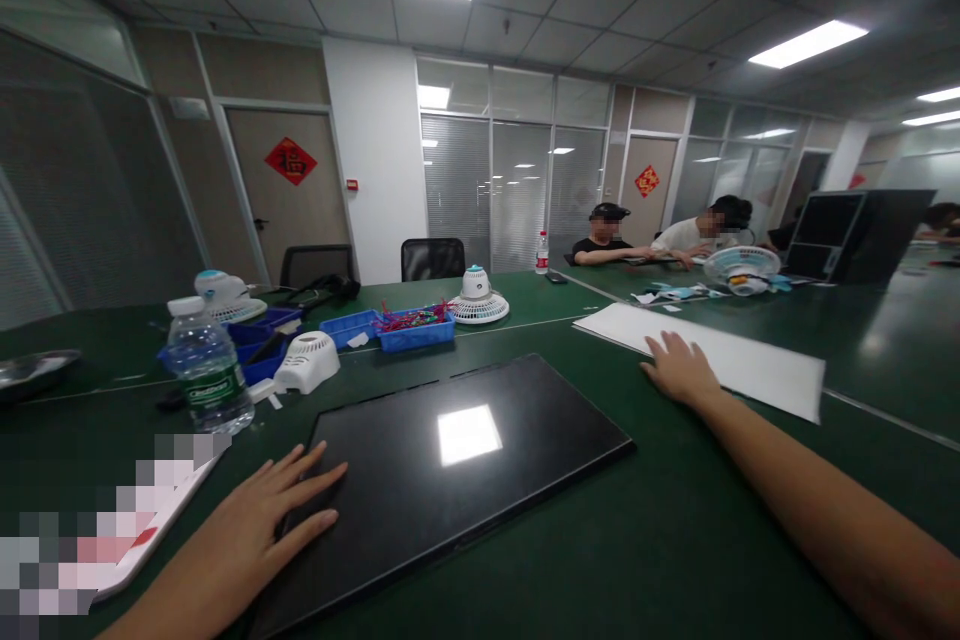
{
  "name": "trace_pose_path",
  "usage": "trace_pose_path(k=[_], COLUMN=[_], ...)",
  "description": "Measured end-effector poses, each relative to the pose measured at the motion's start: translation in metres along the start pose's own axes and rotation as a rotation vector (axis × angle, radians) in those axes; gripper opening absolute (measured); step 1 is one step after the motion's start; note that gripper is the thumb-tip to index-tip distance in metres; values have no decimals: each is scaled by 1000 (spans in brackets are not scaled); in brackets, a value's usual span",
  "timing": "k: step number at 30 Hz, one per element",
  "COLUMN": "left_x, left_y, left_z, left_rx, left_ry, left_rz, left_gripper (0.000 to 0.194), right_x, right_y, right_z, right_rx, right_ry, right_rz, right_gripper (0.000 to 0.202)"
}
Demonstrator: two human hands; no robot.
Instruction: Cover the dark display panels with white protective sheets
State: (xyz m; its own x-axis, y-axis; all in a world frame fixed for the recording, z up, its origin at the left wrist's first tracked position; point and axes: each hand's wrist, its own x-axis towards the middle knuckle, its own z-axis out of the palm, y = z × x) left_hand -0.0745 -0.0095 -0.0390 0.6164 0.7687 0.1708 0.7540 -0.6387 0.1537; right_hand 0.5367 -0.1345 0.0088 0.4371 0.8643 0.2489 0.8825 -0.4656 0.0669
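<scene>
A flat black display panel [465,510] lies on the green table in front of me, a ceiling light mirrored in its glossy face. Over its left edge is my left hand [281,500], fingers spread and holding nothing; whether the fingertips touch the glass I cannot tell. My right hand [681,368] is stretched out to the right of the panel, fingers apart, at the near left edge of a long white sheet [757,360]. Its fingers overlap the sheet without gripping it.
A water bottle [206,370] stands at the left beside a white plastic housing [307,362]. Behind the panel are a blue tray [416,332] of coloured wires and a white fan part [478,298]. Two people [607,235] sit across the table; a black computer case [862,235] stands far right.
</scene>
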Motion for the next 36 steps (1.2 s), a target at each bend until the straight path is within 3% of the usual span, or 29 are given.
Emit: trace_pose_path(k=[2, 4, 9, 13, 17, 23, 26, 29, 33, 36], left_x=[4, 7, -3, -10, -6, -8, -10, -12, -13, -12], left_y=[-5, -8, -5, -7, -8, -7, -9, -9, -5, -1], left_z=[1, 4, 11, 18, 18, 12, 10, 9, 9, 10], left_rx=[4, -12, -57, -66, -96, -198, -289, -348, -323, -216], left_ry=[30, 6, -24, 1, 1, 99, 145, 158, 132, 105], left_rz=[-75, -119, -162, -58, -21, -20, -23, -50, -55, -68], left_gripper=[47, 48, 66, 66, 62, 61, 56, 55, 62, 76], right_x=[3, 5, 11, 5, -10, -60, -88, -105, -107, -86], right_y=[28, 45, 42, 14, -36, -129, -161, -177, -180, -165], right_z=[19, 34, 43, 26, 7, -7, -14, -19, -18, -14], right_rx=[-43, -76, -132, -131, -84, 88, 205, 359, 425, 406], right_ry=[-54, -94, -97, -9, 91, 33, -12, -2, -14, -15], right_rz=[145, 200, 155, 102, -31, -509, -799, -998, -1053, -1032], right_gripper=[52, 46, 38, 37, 28, 25, 25, 32, 42, 41])
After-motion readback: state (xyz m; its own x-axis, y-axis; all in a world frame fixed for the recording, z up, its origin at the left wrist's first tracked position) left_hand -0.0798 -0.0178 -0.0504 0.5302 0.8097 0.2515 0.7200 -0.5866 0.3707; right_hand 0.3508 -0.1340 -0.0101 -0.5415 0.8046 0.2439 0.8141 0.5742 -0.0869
